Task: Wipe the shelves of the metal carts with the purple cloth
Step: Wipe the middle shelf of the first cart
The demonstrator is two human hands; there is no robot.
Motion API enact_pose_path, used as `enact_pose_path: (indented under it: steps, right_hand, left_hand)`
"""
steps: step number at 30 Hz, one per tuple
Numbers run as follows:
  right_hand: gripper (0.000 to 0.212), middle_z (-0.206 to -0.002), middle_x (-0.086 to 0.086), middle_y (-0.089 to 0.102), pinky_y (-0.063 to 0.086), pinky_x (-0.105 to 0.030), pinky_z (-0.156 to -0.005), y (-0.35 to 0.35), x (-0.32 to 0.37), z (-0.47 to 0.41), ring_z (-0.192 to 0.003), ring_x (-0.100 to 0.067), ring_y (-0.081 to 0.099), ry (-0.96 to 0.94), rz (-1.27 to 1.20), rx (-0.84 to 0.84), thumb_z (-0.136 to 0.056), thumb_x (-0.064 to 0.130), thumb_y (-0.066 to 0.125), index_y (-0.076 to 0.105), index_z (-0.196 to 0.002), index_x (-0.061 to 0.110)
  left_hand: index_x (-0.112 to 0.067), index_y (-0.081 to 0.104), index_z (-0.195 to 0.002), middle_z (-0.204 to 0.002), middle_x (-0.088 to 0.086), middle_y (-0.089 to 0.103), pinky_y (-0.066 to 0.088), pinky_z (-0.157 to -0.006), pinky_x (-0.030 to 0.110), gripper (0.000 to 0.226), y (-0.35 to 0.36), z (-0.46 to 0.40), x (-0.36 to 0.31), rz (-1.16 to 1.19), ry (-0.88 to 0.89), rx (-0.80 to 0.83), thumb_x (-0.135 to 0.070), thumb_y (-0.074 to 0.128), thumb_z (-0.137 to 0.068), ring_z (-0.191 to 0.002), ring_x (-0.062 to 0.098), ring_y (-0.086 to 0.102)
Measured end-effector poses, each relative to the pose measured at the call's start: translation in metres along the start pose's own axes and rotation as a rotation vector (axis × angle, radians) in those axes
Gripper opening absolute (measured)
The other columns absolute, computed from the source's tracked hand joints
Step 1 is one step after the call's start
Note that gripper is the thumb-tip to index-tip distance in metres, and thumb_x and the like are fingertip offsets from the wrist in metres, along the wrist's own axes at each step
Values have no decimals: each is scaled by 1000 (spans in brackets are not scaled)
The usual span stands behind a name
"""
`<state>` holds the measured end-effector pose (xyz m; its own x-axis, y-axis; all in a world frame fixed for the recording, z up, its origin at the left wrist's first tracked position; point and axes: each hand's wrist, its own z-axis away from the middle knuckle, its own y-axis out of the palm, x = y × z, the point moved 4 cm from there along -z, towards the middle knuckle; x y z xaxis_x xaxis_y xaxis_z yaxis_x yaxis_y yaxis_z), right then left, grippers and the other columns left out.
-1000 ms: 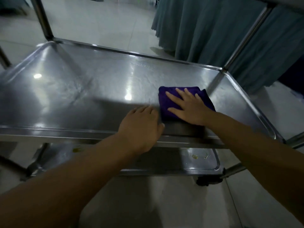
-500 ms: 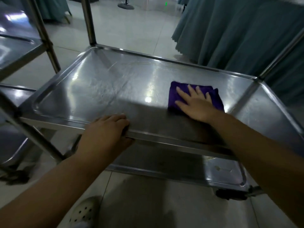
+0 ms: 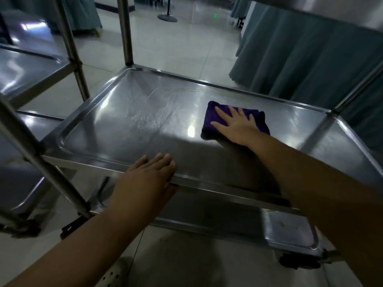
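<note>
A folded purple cloth [image 3: 209, 119] lies on the middle shelf [image 3: 134, 125] of a steel cart, right of the shelf's centre. My right hand [image 3: 238, 127] presses flat on the cloth with fingers spread, covering most of it. My left hand [image 3: 149, 177] grips the shelf's near rim, fingers over the edge and thumb under it. A lower shelf [image 3: 290, 233] of the same cart shows beneath the rim. Part of the cart's top shelf [image 3: 331, 11] crosses the upper right corner.
A second steel cart [image 3: 27, 69] stands close on the left, its posts [image 3: 70, 48] near this cart's left end. Teal curtains [image 3: 300, 54] hang behind on the right. A caster [image 3: 298, 264] sits at the lower right. The floor is pale tile.
My right hand has slid the cloth away from the near rim toward the far side. My left hand shifted left along the rim. My view pulled back and swung left, revealing the second cart.
</note>
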<state>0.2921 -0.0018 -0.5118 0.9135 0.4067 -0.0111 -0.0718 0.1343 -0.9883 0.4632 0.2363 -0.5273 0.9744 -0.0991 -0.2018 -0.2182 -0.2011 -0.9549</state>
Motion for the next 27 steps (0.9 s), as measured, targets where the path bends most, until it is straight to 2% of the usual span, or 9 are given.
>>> enact_pose_path:
  steps: [2, 4, 8, 12, 15, 17, 22, 27]
  right_hand:
    - [69, -163, -1, -2, -2, -58, -117, -6, 0, -30, -148, -29, -5, 45, -20, 11, -91, 73, 19, -1, -151, 46]
    - [68, -163, -1, -1, -1, -58, -116, -9, 3, -47, -148, -30, -5, 89, -38, 11, -91, 73, 19, 0, -151, 46]
    - [67, -163, -2, -3, -1, -58, -116, -6, 19, -35, -148, -31, -6, 109, -39, 9, -92, 71, 19, 0, -151, 45]
    - [67, -163, -3, -7, -5, -57, -116, 10, 51, 26, -148, -32, -9, -2, -35, -31, -91, 72, 16, -2, -150, 46]
    - [69, -161, -2, -14, -9, -56, -116, 24, 78, 80, -146, -31, -16, -78, -15, 8, -89, 72, 14, -9, -149, 47]
    - [70, -161, -2, -16, -10, -54, -116, 26, 86, 102, -146, -30, -19, -93, 7, 16, -88, 72, 13, -12, -148, 47]
    - [70, -162, 0, -6, -5, -53, -118, 19, 89, 79, -148, -27, -9, -81, 31, -12, -87, 74, 15, -8, -148, 49]
    - [68, -163, -1, 3, -1, -56, -117, 5, 94, -15, -148, -29, -2, -30, -20, -60, -90, 73, 19, 1, -150, 48]
  left_hand:
    - [-20, 63, -122, -131, 2, 59, 36, -101, 39, 55, 1, 0, 4, -13, -12, 10, -39, 75, -72, -121, 16, 54]
    - [-20, 67, -116, -125, 2, 63, 39, -97, 40, 55, 4, 0, 5, -15, -16, -16, -39, 80, -66, -115, 16, 59]
    - [-24, 66, -116, -123, -2, 64, 37, -95, 34, 54, 1, 1, 5, -33, 6, -44, -43, 74, -66, -112, 12, 60]
    - [-28, 64, -119, -128, -6, 59, 31, -96, 29, 56, -6, 2, 5, 2, 8, -80, -46, 76, -67, -115, 9, 58]
    - [-24, 69, -105, -110, -3, 69, 49, -77, 27, 54, -12, 4, 6, 12, -26, -118, -50, 74, -59, -92, 16, 69]
    - [-20, 67, -104, -104, 0, 69, 51, -64, 27, 54, -13, 3, 11, 67, -47, -102, -49, 71, -58, -84, 18, 68]
    - [-20, 68, -96, -105, 2, 63, 52, -77, 38, 40, -22, 12, 53, -20, 34, -117, -48, 61, -69, -95, 22, 61]
    - [-20, 70, -99, -99, -2, 59, 47, -73, 28, 45, -14, 32, 101, 116, -25, -292, -54, 50, -77, -92, 14, 53]
